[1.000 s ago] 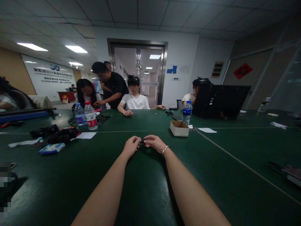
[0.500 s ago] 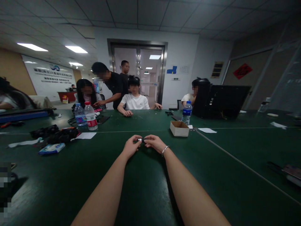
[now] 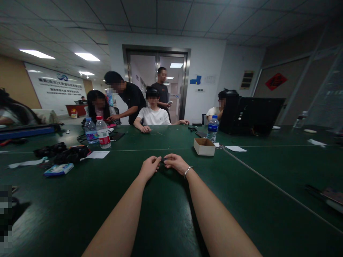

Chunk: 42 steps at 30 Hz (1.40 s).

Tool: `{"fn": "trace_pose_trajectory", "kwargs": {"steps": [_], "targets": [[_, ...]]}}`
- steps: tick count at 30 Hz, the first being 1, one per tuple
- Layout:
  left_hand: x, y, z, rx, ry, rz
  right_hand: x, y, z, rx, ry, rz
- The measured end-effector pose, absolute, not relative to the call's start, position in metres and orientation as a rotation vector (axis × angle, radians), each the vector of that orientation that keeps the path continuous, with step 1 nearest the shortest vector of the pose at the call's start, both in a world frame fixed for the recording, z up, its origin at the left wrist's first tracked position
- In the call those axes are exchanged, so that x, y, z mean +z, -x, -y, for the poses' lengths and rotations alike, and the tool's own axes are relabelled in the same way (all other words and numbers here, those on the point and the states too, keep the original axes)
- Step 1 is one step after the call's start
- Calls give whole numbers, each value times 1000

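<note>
My left hand (image 3: 149, 167) and my right hand (image 3: 174, 162) meet over the dark green table (image 3: 166, 214), both arms stretched forward. Their fingertips pinch a small dark object (image 3: 162, 160) between them; it is too small to name. A thin bracelet (image 3: 188, 170) circles my right wrist. Both hands are closed in a pinch and rest low on the table top.
A small open cardboard box (image 3: 204, 146) stands just beyond my right hand. Two water bottles (image 3: 103, 132) and dark gear (image 3: 71, 154) lie at the left, another bottle (image 3: 213, 129) and a black laptop (image 3: 254, 114) at the right. Several people (image 3: 153, 111) sit or stand at the far side.
My hands have stayed nearly still, fingers shifting slightly on the small object. A person in the background has walked from behind the others to the doorway.
</note>
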<state>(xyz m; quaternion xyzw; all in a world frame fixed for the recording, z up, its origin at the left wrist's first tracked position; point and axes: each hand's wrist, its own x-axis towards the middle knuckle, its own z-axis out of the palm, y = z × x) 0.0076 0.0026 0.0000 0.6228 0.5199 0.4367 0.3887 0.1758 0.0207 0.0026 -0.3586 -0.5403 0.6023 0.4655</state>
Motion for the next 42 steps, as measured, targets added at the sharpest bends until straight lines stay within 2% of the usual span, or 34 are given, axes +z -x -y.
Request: {"fn": "trace_pose_trajectory", "kwargs": {"steps": [6,27,34,42], "targets": [[5,-6,3,1156,-1657,-1126,2,-177,-21,1487,864,1304],[-1,-5,-9,1070,-1551,-1274,4,-177,-19,1478,894,1339],[8,-3,3,1114,-1600,-1047,5,-176,-19,1488,893,1299],[4,-5,-1,1147,-1541,-1137,6,-176,-17,1493,891,1322]]}}
